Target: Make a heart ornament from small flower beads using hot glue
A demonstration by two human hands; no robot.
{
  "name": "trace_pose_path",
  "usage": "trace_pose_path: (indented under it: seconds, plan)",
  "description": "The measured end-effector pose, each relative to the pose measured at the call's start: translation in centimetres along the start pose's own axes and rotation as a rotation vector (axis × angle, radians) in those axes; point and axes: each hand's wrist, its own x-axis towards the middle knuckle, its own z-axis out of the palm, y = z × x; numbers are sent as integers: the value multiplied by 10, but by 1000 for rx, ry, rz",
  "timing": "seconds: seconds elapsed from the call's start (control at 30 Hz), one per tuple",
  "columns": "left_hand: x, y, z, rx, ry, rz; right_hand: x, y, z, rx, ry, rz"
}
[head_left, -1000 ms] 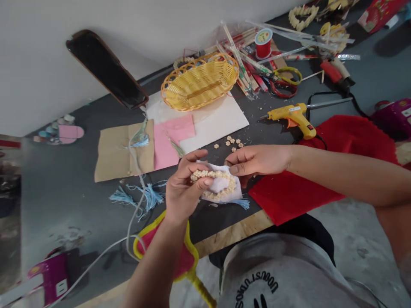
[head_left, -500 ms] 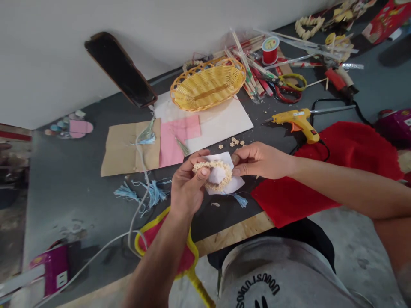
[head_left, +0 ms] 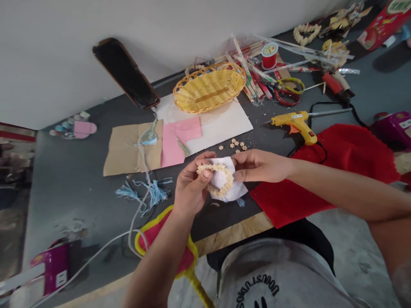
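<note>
My left hand (head_left: 193,183) is closed on a ring of small beige pieces (head_left: 228,183), its thumb pressing the ring's left side. A white paper (head_left: 240,189) lies behind the ring and shows through its middle. At the right edge of the paper my right hand (head_left: 261,166) is closed in a pinch, its fingertips beside the ring. Under the paper's lower edge a blue tassel (head_left: 240,202) pokes out. Several small flower-shaped beige pieces (head_left: 234,143) lie on the table just beyond my hands.
A yellow glue gun (head_left: 297,124) lies to the right, above red felt (head_left: 289,203). Behind are a yellow basket (head_left: 208,92), scissors (head_left: 290,92) and a red thread spool (head_left: 269,57). A phone (head_left: 125,72) leans at the wall. Blue tassels (head_left: 157,192) and a white cable (head_left: 133,222) lie left.
Both hands have shifted slightly right and toward me with the ring and paper. The paper now covers more of the blue tassel. The view has moved a little.
</note>
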Motion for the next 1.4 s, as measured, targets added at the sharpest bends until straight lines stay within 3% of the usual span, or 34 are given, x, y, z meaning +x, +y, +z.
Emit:
trace_pose_path:
  seconds: [0.23, 0.47, 0.63, 0.8, 0.9, 1.13, 1.4]
  plan:
    - [0, -4, -7, 167, 17, 91, -2, -6, 0, -43, 213, 6]
    - [0, -7, -16, 365, -64, 191, 1, -4, 4, 18, 236, 129]
    - [-1, 7, -16, 545, -124, 314, 0, -6, 0, 89, 148, 237]
    - [-1, 28, -8, 993, -267, 570, 3, -14, -8, -249, 14, 236]
    - [-1, 34, -1, 1113, -323, 714, 5, -16, -9, -379, -48, 241]
    - [-6, 33, 7, 1215, -327, 758, 1, -18, -9, -545, -54, 169]
    - [-12, 28, 11, 1318, -214, 938, -8, -13, 2, -687, 233, 31]
